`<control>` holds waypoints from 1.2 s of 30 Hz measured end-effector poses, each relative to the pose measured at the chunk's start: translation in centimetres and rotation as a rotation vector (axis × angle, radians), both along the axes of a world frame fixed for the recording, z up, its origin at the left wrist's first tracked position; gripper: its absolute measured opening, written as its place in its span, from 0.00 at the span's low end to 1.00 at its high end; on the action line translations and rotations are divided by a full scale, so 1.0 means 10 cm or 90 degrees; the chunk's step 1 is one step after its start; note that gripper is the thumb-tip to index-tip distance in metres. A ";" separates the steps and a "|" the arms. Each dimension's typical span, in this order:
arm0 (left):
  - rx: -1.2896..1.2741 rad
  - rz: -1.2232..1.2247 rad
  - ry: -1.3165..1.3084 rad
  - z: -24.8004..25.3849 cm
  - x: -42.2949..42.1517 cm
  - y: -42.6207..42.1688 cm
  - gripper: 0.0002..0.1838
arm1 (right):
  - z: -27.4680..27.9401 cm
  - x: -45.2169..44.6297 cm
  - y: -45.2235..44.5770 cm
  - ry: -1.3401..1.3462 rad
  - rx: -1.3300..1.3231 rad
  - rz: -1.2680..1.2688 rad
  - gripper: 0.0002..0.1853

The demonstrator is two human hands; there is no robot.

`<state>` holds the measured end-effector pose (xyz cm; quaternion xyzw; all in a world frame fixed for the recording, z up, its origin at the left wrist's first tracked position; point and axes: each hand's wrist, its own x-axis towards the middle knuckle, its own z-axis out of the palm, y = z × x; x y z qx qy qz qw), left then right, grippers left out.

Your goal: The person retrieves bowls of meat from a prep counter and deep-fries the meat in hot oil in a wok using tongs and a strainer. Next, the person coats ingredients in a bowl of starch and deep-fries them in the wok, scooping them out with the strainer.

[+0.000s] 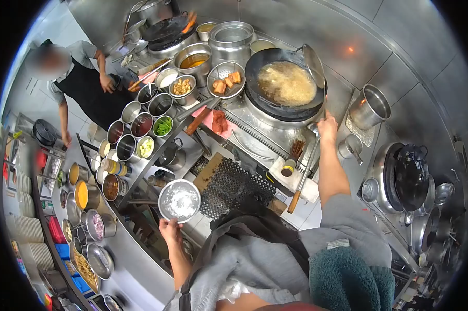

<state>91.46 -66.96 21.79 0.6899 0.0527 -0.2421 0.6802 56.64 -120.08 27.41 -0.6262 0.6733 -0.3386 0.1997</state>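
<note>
My left hand [171, 231] grips the rim of a round metal bowl [164, 199], held out above the floor. White patches show inside it; whether they are powder or glare is unclear. My right hand [327, 129] is closed around the handle of a round metal skimmer [314, 66], tilted over the right side of a black wok [257, 61]. Cloudy, foaming liquid [287, 83] fills the wok. Just beside my right hand is the head of a ladle, whose wooden handle [294, 201] points toward me over a white cloth [307, 187].
Left of the wok, a strainer bowl [225, 65] holds browned chunks. Several metal containers [142, 123] of ingredients stand further left. A person in a dark apron [91, 88] stands beyond them. A bamboo brush [295, 151] lies near the stove edge. Another wok [413, 179] sits at right.
</note>
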 end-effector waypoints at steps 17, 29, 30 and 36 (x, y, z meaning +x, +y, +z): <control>0.068 -0.048 0.012 0.12 0.08 0.05 0.11 | -0.28 0.23 0.34 0.285 -0.082 0.081 0.22; 0.076 -0.011 0.082 0.11 0.01 0.31 0.10 | -2.07 1.17 2.65 0.065 0.312 0.350 0.18; 0.077 -0.015 0.090 0.12 -0.01 0.38 0.10 | -2.41 1.11 2.55 0.136 0.398 0.255 0.20; 0.129 0.007 0.080 0.07 -0.06 0.83 0.10 | -3.63 0.61 2.13 0.323 0.458 0.118 0.25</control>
